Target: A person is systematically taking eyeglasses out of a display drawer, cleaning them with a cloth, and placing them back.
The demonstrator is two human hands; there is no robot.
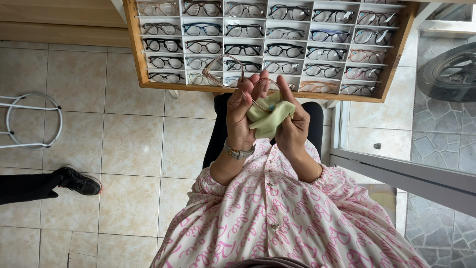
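Observation:
My left hand (pixel 239 116) grips a pair of glasses (pixel 221 70) with a thin pinkish frame, held up in front of me. My right hand (pixel 291 121) presses a light green cleaning cloth (pixel 270 119) against one lens of the glasses. Both hands meet over my lap, above my pink patterned sleeves. A watch sits on my left wrist.
A wooden display tray (pixel 130 34) with several rows of glasses lies just beyond my hands. Another person's black shoe (pixel 79 181) and trouser leg rest on the tiled floor at left. A white metal stool frame (pixel 29 119) stands far left. A glass door frame (pixel 396 171) runs along the right.

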